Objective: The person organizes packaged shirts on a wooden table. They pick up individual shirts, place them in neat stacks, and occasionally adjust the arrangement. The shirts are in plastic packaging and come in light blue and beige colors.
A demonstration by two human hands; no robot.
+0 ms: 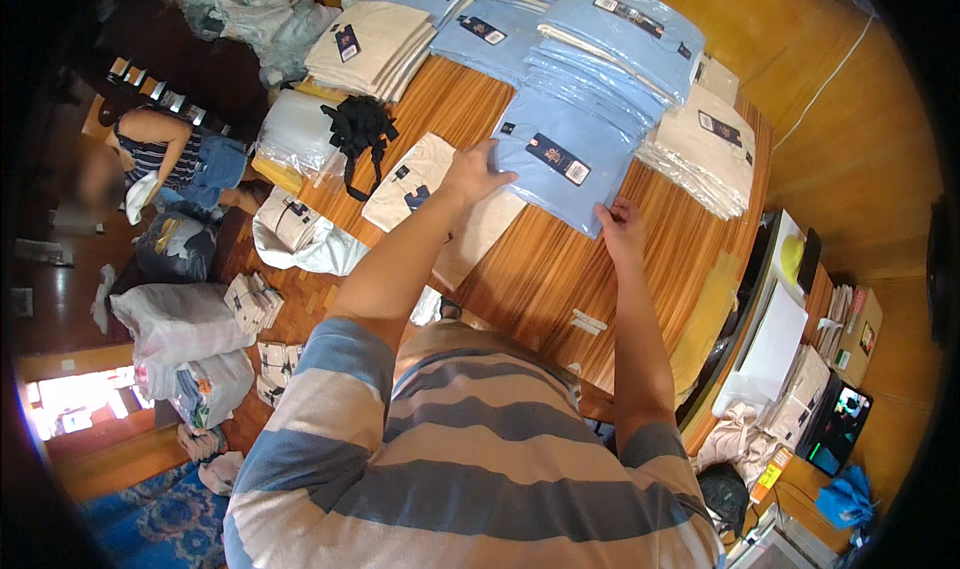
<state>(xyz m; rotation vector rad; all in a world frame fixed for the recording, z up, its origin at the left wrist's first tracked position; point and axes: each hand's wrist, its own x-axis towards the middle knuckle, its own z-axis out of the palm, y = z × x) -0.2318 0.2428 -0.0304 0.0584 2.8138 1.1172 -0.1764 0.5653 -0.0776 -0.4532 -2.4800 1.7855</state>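
Note:
A light blue folded garment in a clear plastic bag (530,184), with a dark tag on its front, lies at the front of a tall blue stack (600,94) on the wooden table. My left hand (475,177) grips its left edge, thumb over the top. At its near right corner, my right hand (622,231) pinches the plastic between thumb and fingers. A cream folded garment (420,169) with dark tags lies under my left forearm, partly covered by it. Right of the blue stack stands a pile of bagged cream garments (695,159).
More cream (365,49) and blue (480,39) piles fill the far side. Black straps (358,134) rest beside clear plastic bags (295,134) at the left. Large sacks (185,324) sit on the floor, and another person (175,159) is farther left. A phone (840,429) lights up at lower right.

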